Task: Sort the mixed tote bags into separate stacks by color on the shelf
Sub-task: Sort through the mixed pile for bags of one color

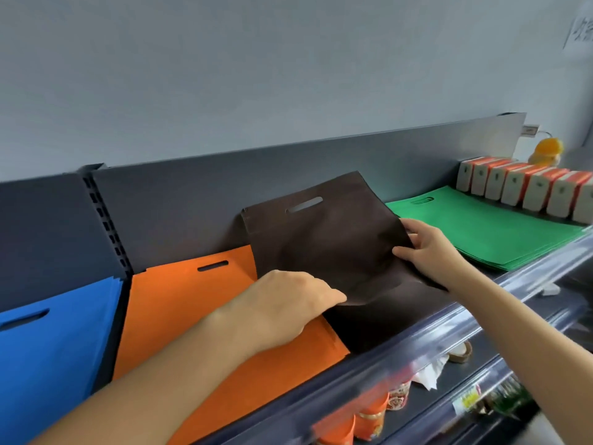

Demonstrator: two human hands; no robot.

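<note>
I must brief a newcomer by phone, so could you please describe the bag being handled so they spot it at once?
Along the top shelf lie blue bags, orange bags, then green bags beside the boxes. Between orange and green, the left hand and right hand hold up a brown bag. Unlike its bright neighbours, it is dark and held.

No legible text found. A white sheet (581,30) on the wall at upper right carries dark strokes, cut off by the frame edge and unreadable. A yellow price tag (468,401) on the lower shelf rail is blurred. Print on the orange packets (369,415) beneath cannot be made out.
</note>
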